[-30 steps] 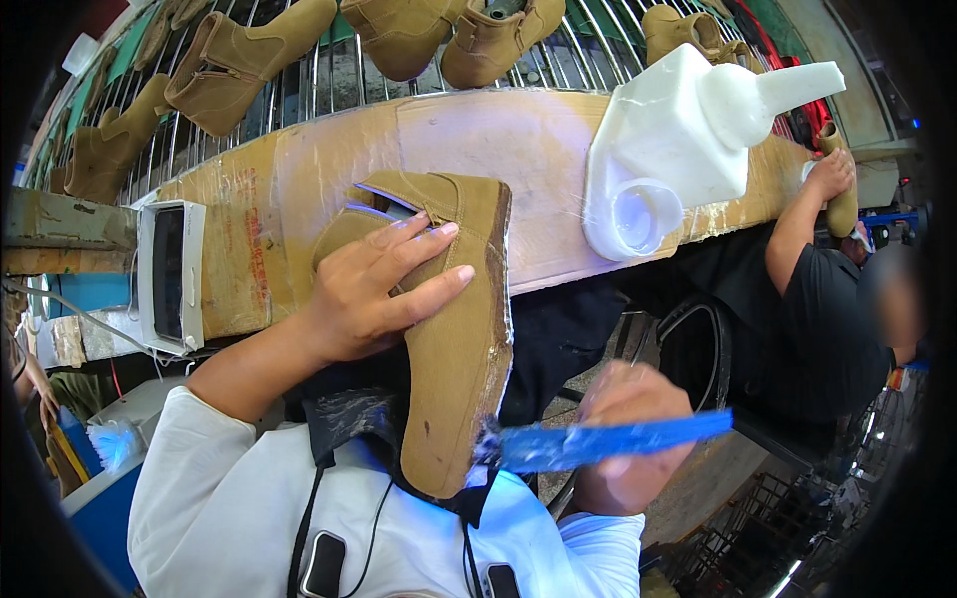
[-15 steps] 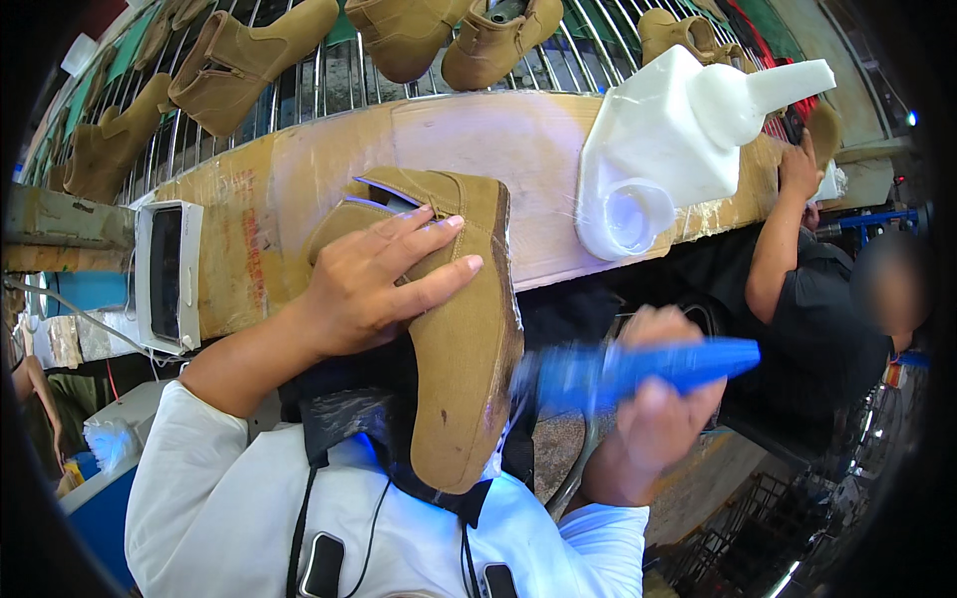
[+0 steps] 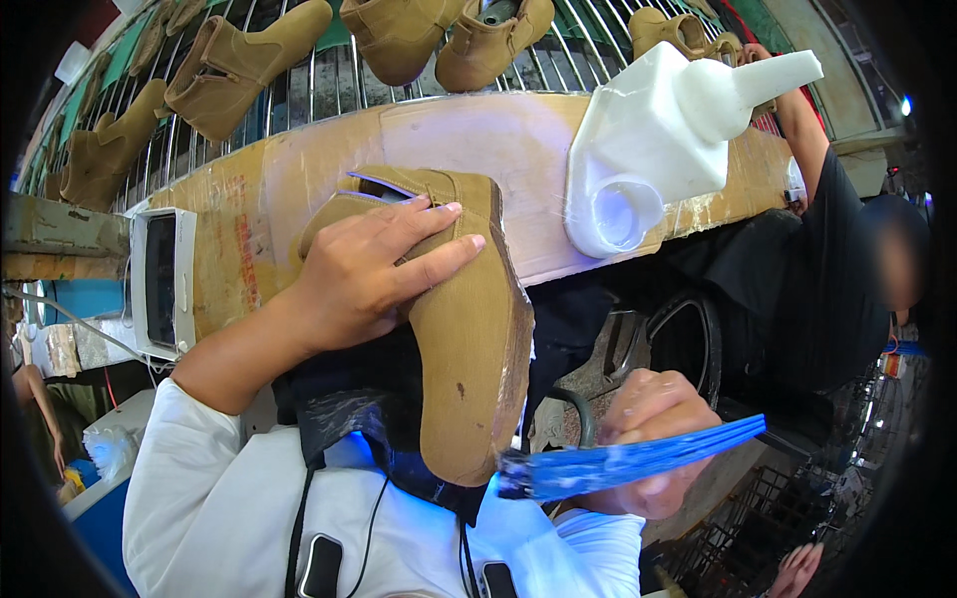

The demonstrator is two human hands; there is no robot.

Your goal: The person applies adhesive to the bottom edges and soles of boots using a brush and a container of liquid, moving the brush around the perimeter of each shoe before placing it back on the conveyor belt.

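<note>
A tan ankle boot (image 3: 467, 369) lies on its side, its shaft on the cardboard-covered bench and its toe over my lap. My left hand (image 3: 374, 259) holds the boot's shaft, with its fingers spread across the upper. A small dark mark shows near the toe. In my right hand (image 3: 658, 409) is a blue brush (image 3: 623, 463) with dark bristles at its left end. The bristle end is at the boot's sole edge near the toe; whether it touches I cannot tell.
On the bench (image 3: 469, 140) stands a white plastic bottle (image 3: 648, 135) with a spout and a round cup. A white-framed box (image 3: 164, 279) is at the left. Several tan boots (image 3: 244, 65) rest on a metal rack behind. At the right sits another person (image 3: 797, 289), one arm reaching toward the rack.
My right hand and the brush have moved down along the sole edge to the toe. The boot has shifted slightly. The other person's arm has reached farther up toward the rack.
</note>
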